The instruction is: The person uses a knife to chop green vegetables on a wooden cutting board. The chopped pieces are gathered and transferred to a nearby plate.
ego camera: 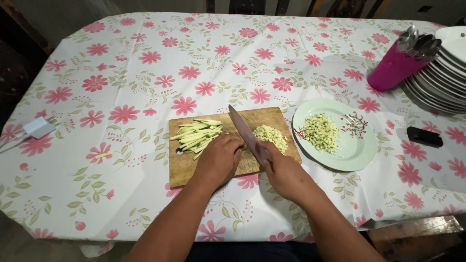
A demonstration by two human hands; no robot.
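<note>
A wooden cutting board (187, 165) lies on the flowered tablecloth. On it sit a bunch of pale green vegetable strips (196, 133) and a small heap of diced pieces (272, 136). My left hand (218, 160) rests curled on the board, pressing the near ends of the strips. My right hand (284, 172) grips the handle of a large knife (245, 131), whose blade points away from me between the strips and the diced heap.
A light green plate (357, 150) with more diced vegetable (320, 132) stands right of the board. Far right are a stack of plates (441, 77), a pink cup of cutlery (393, 68) and a black phone (424, 137). A white charger (39, 127) lies at the left.
</note>
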